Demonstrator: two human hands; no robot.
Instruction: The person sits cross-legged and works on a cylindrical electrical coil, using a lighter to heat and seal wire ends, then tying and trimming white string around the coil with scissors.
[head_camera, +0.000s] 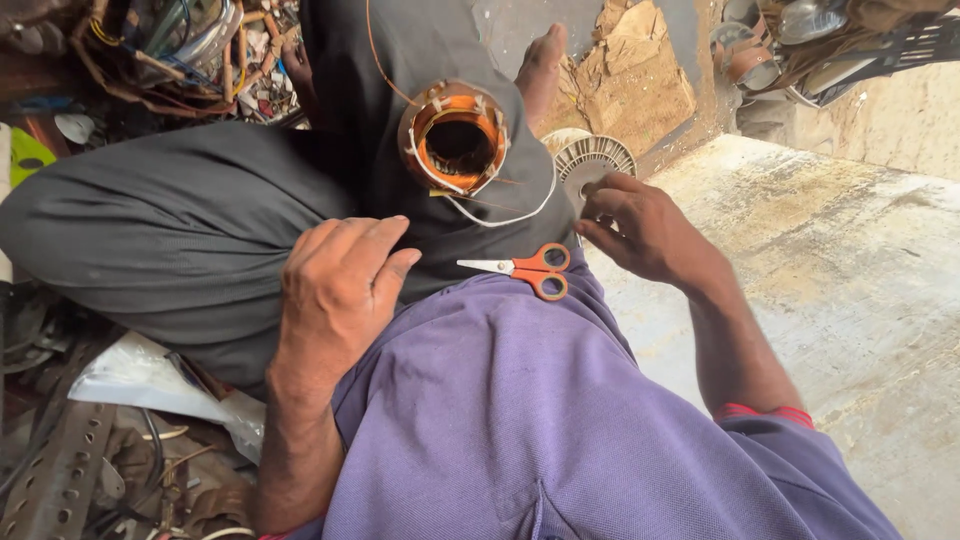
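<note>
I sit cross-legged in dark grey trousers and a purple shirt. A round motor stator with copper winding (456, 141) rests on my right leg, with a white cord trailing off it. Small orange-handled scissors (528, 269) lie in my lap below it. My left hand (338, 292) rests flat on my left thigh, fingers together, holding nothing. My right hand (642, 228) is at the right of my lap, its fingertips touching a round white slotted rotor disc (592, 160) that lies on the floor.
A pile of wires and scrap parts (190, 50) fills the top left. Perforated metal strips and a white bag (140, 380) lie at the lower left. Broken cardboard (630, 75) lies beyond my foot. A concrete slab (830, 260) spreads to the right.
</note>
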